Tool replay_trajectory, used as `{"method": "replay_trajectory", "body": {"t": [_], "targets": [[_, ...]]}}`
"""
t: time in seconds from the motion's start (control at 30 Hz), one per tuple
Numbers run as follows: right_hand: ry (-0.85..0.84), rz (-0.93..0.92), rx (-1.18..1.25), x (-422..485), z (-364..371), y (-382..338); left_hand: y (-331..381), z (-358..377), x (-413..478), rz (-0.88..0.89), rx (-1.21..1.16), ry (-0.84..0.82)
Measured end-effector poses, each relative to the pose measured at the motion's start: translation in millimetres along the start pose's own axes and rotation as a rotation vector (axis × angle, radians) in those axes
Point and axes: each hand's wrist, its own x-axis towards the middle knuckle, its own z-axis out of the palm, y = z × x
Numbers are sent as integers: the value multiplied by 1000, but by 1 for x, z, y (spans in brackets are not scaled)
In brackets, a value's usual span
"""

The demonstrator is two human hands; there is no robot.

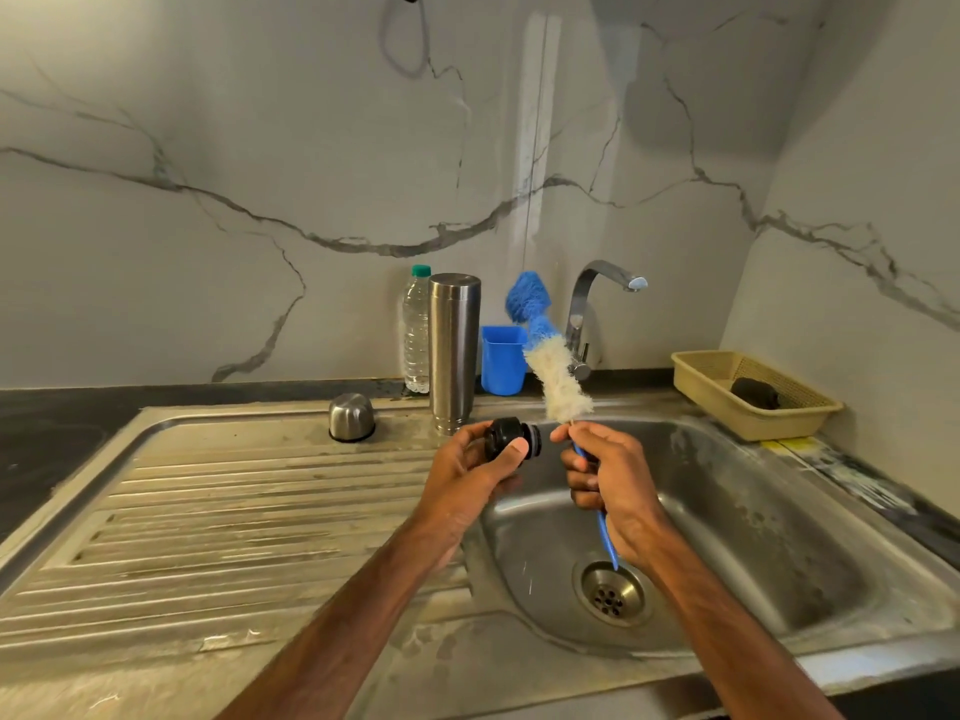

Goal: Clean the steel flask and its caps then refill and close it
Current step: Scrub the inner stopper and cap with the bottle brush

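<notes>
- Over the left edge of the sink [769, 517], we are gripping the black inner cap [511, 437] in our left hand [467, 472], fingers curled round it, threaded end pointing right.
- Just right of it, our right hand [610, 478] is clutching the bottle brush [558, 376] by its handle; its long axis is rising far and slightly left, bristles above the cap.
- Beyond our left hand, the steel flask [453, 350] is standing upright; the steel outer cap [351, 417] is sitting farther left.

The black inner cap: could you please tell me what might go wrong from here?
The black inner cap, gripped by the left hand at the edge of the sink basin, could slip and fall toward the drain. The bottle brush in the right hand tilts toward the upright steel flask and might knock it over.
</notes>
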Motion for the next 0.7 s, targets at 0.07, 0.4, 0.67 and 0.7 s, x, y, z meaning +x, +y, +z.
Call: {"method": "replay_trajectory", "body": {"t": [0.07, 0.4, 0.67, 0.7], "targets": [[-63, 20, 5, -5, 1, -2, 0, -1, 1, 62, 73, 32], [-17, 168, -34, -32, -8, 2, -12, -1, 6, 171, 212, 82], [-112, 71, -124, -36, -5, 3, -10, -6, 6, 307, 383, 56], [-111, 70, -156, -36, -3, 4, -10, -6, 5, 313, 385, 38]]}}
